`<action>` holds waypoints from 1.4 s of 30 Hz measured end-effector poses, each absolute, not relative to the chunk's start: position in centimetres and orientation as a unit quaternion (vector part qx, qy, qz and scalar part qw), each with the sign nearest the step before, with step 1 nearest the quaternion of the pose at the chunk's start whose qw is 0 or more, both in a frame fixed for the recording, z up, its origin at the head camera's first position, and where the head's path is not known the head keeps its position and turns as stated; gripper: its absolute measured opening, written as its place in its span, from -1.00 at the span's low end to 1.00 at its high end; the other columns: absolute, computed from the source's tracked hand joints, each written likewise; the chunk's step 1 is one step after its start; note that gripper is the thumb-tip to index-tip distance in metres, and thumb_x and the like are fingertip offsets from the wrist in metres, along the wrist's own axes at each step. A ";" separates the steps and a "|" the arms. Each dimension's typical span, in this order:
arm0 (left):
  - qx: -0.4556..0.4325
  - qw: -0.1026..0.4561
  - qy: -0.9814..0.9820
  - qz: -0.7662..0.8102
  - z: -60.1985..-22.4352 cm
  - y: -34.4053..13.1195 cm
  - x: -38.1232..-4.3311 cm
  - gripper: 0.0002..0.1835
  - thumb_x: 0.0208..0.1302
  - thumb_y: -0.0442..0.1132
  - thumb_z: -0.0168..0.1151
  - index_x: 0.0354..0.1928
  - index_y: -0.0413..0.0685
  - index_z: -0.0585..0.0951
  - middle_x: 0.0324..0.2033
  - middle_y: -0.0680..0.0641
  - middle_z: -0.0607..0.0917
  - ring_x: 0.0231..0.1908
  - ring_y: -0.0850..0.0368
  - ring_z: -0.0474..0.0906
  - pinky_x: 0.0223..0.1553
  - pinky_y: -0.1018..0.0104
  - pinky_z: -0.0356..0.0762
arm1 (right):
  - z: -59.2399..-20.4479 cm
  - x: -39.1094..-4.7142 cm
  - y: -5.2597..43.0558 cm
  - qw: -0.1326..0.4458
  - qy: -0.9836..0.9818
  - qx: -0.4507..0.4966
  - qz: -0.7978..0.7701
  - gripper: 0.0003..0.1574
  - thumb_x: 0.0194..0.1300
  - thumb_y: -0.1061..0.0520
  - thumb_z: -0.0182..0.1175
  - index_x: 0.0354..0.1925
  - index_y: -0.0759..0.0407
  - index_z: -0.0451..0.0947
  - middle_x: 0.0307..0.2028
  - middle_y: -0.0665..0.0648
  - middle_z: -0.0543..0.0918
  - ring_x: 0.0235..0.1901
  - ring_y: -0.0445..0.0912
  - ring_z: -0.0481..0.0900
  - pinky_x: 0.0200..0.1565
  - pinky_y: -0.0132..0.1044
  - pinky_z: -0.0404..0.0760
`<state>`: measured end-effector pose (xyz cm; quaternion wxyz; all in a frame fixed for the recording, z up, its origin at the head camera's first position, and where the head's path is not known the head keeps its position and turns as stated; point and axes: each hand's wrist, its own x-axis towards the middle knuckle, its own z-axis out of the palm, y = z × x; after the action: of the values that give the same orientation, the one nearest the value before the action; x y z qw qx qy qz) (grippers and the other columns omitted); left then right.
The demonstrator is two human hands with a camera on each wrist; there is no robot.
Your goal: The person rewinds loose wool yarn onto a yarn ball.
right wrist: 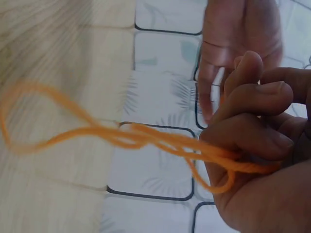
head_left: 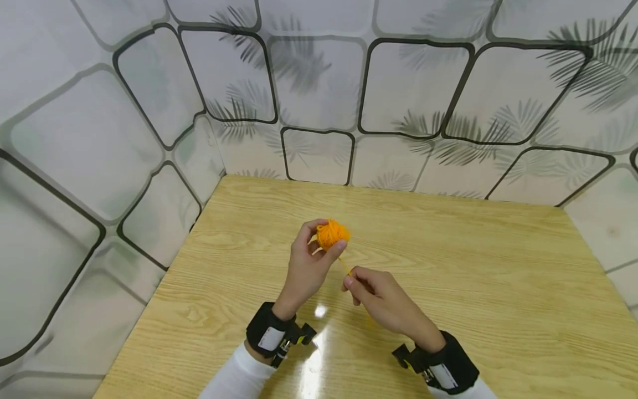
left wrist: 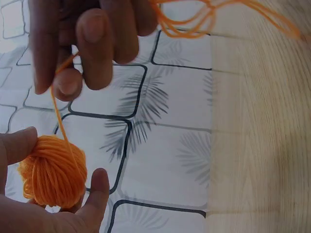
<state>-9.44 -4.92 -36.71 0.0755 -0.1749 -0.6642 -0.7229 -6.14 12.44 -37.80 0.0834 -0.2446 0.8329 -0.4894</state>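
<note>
My left hand (head_left: 310,265) holds a small ball of orange yarn (head_left: 331,235) between thumb and fingers, raised over the wooden table. A single strand (left wrist: 60,116) runs taut from the ball to my right hand (head_left: 381,293), which pinches it between thumb and forefinger, lower and to the right. Loose loops of orange yarn (right wrist: 121,138) trail out of the right hand's curled fingers (right wrist: 252,133) in the right wrist view. In the left wrist view the same loops (left wrist: 187,22) hang beside the right hand. The left hand's fingers behind the ball are partly hidden.
The light wooden table (head_left: 473,266) spreads out on both sides of the hands. A pale wall covering (head_left: 319,83) with dark outlines and leaf prints borders it at the back and left. Black camera straps (head_left: 269,332) circle both wrists.
</note>
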 end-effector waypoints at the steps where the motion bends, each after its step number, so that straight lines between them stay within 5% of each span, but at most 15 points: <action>1: -0.174 0.070 -0.672 -0.716 -36.5 -5.0 -9.3 -0.53 0.20 -0.31 0.19 0.12 -0.23 0.31 -0.01 -0.20 0.40 -0.18 -0.08 0.51 -0.21 0.14 0.55 | -37.4 -6.0 12.5 0.079 0.835 -0.247 -0.485 -0.70 0.42 -0.13 -0.13 -0.30 -0.08 0.47 -0.60 -0.03 0.45 -0.76 -0.19 0.18 -0.71 -0.35 0.21; 9: -0.192 -0.009 -0.732 -0.654 -36.1 -5.2 -8.6 -0.55 0.24 -0.27 0.17 0.18 -0.05 0.40 0.01 -0.16 0.41 -0.25 -0.04 0.52 -0.31 0.23 0.57 | -34.7 -6.2 13.7 0.026 0.839 -0.229 -0.494 -0.74 0.36 -0.15 -0.03 -0.37 -0.10 0.45 -0.64 -0.02 0.37 -0.76 -0.16 0.17 -0.71 -0.32 0.18; 16: -0.258 -0.098 -0.697 -0.661 -36.5 -5.2 -8.4 -0.64 0.35 -0.20 0.03 0.15 -0.07 0.43 -0.01 -0.14 0.43 -0.17 -0.08 0.51 -0.18 0.17 0.55 | -33.5 -7.3 14.8 -0.017 0.841 -0.213 -0.497 -0.77 0.34 -0.12 0.01 -0.36 -0.08 0.48 -0.58 0.01 0.39 -0.73 -0.13 0.20 -0.72 -0.28 0.21; 21: -0.316 -0.129 -0.654 -0.675 -37.6 -5.3 -8.5 -0.59 0.28 -0.24 0.11 0.17 -0.08 0.41 0.03 -0.12 0.38 -0.05 -0.04 0.49 -0.11 0.12 0.52 | -33.4 -8.7 15.2 -0.048 0.833 -0.211 -0.509 -0.80 0.33 -0.06 0.05 -0.33 -0.01 0.50 -0.55 0.06 0.42 -0.73 -0.11 0.21 -0.72 -0.27 0.24; 30: -0.322 -0.090 -0.619 -0.710 -37.0 -4.9 -8.1 -0.38 0.17 -0.37 0.20 0.29 -0.03 0.27 0.13 -0.17 0.35 0.03 -0.06 0.43 -0.03 0.08 0.48 | -35.6 -10.7 15.3 -0.042 0.824 -0.199 -0.528 -0.83 0.31 0.03 0.09 -0.31 0.08 0.53 -0.57 0.08 0.46 -0.69 -0.08 0.28 -0.66 -0.27 0.33; 35: -0.308 -0.051 -0.600 -0.737 -36.3 -5.0 -7.8 -0.45 0.19 -0.40 0.15 0.25 -0.21 0.31 0.17 -0.20 0.36 0.08 -0.10 0.38 0.04 0.06 0.42 | -36.7 -10.9 14.8 0.006 0.795 -0.198 -0.573 -0.77 0.35 0.02 0.03 -0.30 0.12 0.52 -0.58 0.16 0.45 -0.70 -0.06 0.30 -0.69 -0.24 0.36; 42: -0.288 -0.022 -0.564 -0.774 -37.3 -4.9 -8.5 -0.46 0.19 -0.41 0.16 0.23 -0.18 0.31 0.19 -0.20 0.32 0.14 -0.12 0.33 0.10 0.02 0.35 | -37.4 -10.4 14.1 0.051 0.791 -0.208 -0.573 -0.71 0.41 -0.01 -0.07 -0.30 0.14 0.46 -0.55 0.23 0.42 -0.70 -0.07 0.27 -0.71 -0.24 0.33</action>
<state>-8.51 -4.90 -37.32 -0.0223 -0.2875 -0.5638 -0.7740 -10.36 14.09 -37.43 0.0509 -0.2078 0.7911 -0.5730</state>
